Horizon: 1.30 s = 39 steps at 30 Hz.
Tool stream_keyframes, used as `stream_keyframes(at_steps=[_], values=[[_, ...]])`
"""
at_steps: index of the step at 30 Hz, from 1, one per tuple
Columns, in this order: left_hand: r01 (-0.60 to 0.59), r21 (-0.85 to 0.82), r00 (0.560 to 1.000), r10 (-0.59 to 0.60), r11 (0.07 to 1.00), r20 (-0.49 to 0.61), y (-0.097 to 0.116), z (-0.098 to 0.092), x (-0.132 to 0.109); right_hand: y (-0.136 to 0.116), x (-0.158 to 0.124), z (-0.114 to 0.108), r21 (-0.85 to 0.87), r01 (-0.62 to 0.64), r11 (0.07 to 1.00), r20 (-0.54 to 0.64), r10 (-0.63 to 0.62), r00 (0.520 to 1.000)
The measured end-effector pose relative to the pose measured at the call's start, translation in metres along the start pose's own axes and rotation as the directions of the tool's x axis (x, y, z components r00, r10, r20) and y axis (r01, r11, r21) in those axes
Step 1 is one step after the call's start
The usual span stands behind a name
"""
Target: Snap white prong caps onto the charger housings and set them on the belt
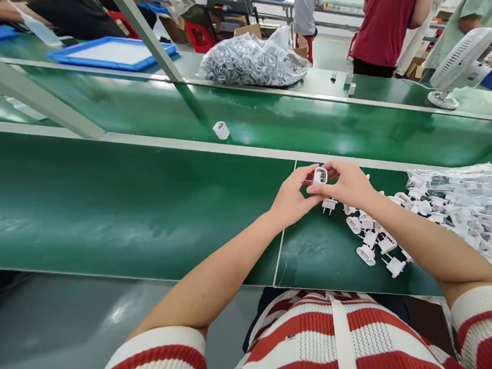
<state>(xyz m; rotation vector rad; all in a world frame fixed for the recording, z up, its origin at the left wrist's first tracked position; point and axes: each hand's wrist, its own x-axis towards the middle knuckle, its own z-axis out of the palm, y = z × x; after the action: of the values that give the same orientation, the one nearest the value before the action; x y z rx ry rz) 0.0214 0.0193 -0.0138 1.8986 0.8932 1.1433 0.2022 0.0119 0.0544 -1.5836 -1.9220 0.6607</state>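
Observation:
Over the green bench, a white plastic charger housing (320,176) is held with its open end toward me; dark and metallic parts show inside. My left hand (292,197) grips its left side between thumb and fingers. On the opposite side, my right hand (347,184) is closed on the same housing, thumb in front. Just below the hands lies a white two-pin plug piece (329,205). Many similar white plug pieces (370,237) are scattered beneath and beside my right forearm.
A clear plastic bag (479,207) of white pieces lies at the right. One white housing (221,130) stands on the green conveyor belt (148,118). Beyond are a large filled bag (254,60), a blue-rimmed tray (112,53), a white fan (459,65) and several people. A metal post slants at left.

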Motion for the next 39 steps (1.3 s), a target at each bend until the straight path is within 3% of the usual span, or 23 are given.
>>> stream_keyframes(at_steps=[4,7,11,15,18,20,21,22,24,26,28,30,35,39], values=[[0.122,-0.153,0.980,-0.143,0.981,-0.136,-0.003,0.000,-0.027,0.001,-0.003,0.007,0.026,0.074,0.997,0.093,-0.076,0.993],[0.215,-0.291,0.950,-0.268,0.932,-0.158,-0.006,0.000,-0.053,0.022,-0.014,0.001,-0.182,0.163,0.970,0.114,-0.144,0.983],[0.229,-0.251,0.958,-0.263,0.941,-0.114,0.007,0.002,-0.083,0.043,-0.033,0.006,-0.433,0.343,0.833,0.293,-0.230,0.928],[0.208,-0.120,0.975,-0.216,0.971,-0.055,0.024,0.011,-0.100,0.047,-0.045,0.018,-0.457,0.275,0.846,0.265,-0.165,0.950],[0.196,-0.032,0.981,-0.196,0.980,0.000,0.027,0.020,-0.108,0.043,-0.054,0.013,-0.301,0.167,0.939,0.168,-0.121,0.978],[0.176,-0.002,0.984,-0.176,0.984,0.032,0.026,0.025,-0.113,0.037,-0.065,0.003,0.002,0.009,1.000,0.119,-0.009,0.993],[0.164,0.009,0.985,-0.165,0.986,0.041,0.025,0.026,-0.115,0.033,-0.072,-0.003,0.205,-0.103,0.973,0.144,0.074,0.987],[0.156,0.021,0.987,-0.157,0.988,0.046,0.025,0.028,-0.116,0.030,-0.079,-0.008,0.404,-0.225,0.887,0.209,0.150,0.966],[0.154,0.049,0.987,-0.156,0.987,0.043,0.024,0.029,-0.116,0.026,-0.095,-0.015,0.673,-0.440,0.594,0.393,0.217,0.894],[0.171,0.074,0.984,-0.173,0.983,0.030,0.025,0.028,-0.115,0.025,-0.109,-0.017,0.764,-0.555,0.329,0.522,0.189,0.832],[0.183,0.098,0.982,-0.186,0.978,0.026,0.026,0.027,-0.113,0.026,-0.119,-0.015,0.782,-0.589,0.203,0.569,0.154,0.808],[0.181,0.112,0.983,-0.184,0.977,0.024,0.026,0.026,-0.112,0.027,-0.126,-0.011,0.787,-0.577,0.218,0.563,0.129,0.816],[0.190,0.114,0.981,-0.193,0.975,0.021,0.026,0.028,-0.113,0.024,-0.138,-0.003,0.782,-0.416,0.464,0.374,0.185,0.909],[0.208,0.084,0.978,-0.207,0.975,-0.018,0.028,0.028,-0.114,0.015,-0.142,-0.002,0.744,-0.426,0.515,0.325,0.279,0.904]])
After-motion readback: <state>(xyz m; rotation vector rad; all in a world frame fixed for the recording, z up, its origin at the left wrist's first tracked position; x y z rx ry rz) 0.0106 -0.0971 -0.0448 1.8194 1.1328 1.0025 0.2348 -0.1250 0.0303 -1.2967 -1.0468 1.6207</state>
